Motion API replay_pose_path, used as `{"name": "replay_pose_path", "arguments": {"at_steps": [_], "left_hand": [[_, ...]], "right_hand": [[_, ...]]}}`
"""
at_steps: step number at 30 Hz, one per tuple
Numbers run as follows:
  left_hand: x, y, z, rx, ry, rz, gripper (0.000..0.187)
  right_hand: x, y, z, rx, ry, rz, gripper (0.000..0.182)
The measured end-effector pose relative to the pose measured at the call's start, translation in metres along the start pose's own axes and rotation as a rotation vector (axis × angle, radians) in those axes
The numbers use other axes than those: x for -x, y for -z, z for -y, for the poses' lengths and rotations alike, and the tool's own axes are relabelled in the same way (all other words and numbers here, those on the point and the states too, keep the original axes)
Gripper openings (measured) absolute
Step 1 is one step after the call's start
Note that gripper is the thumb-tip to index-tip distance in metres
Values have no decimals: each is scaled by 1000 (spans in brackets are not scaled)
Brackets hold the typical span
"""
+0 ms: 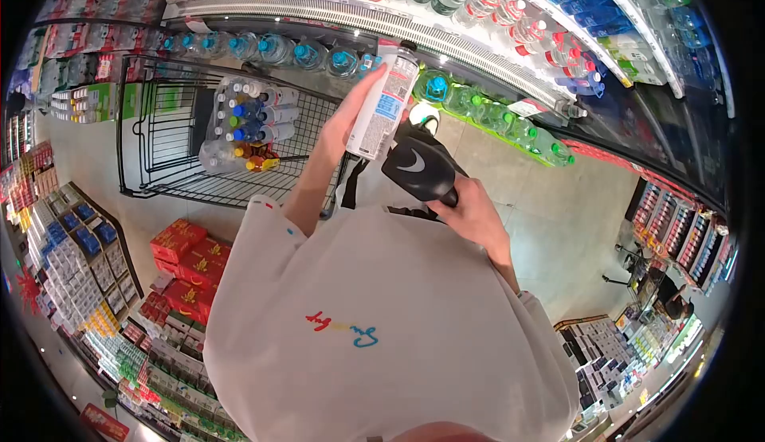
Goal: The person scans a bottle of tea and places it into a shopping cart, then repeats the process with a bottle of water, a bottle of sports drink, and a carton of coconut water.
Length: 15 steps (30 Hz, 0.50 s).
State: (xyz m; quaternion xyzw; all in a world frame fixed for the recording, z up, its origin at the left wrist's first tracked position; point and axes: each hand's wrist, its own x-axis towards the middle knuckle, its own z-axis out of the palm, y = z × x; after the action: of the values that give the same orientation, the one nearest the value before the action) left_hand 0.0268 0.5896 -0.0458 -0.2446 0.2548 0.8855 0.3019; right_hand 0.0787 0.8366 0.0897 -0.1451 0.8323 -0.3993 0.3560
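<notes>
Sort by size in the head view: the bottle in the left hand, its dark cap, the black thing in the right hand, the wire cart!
1. Wire cart
2. Bottle and black thing: too alike to rank; bottle longer, black thing wider
3. Dark cap

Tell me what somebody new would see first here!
Probably the tall white printed pack with a black top, upper middle, in the left hand, and the black handheld device with a silver curved mark just below, in the right hand. Next, perhaps, the black wire shopping cart at upper left, carrying plastic bottles with coloured caps.
</notes>
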Motion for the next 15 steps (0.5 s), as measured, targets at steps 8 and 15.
{"name": "replay_pose_path", "arguments": {"at_steps": [8,15], "left_hand": [[7,-9,10,-137,-50,43,61],[-4,-37,24,-147,-15,100,64]], "right_hand": [[16,5,-3,7,76,-9,27],[36,20,-35,-22,130,-18,29]]}}
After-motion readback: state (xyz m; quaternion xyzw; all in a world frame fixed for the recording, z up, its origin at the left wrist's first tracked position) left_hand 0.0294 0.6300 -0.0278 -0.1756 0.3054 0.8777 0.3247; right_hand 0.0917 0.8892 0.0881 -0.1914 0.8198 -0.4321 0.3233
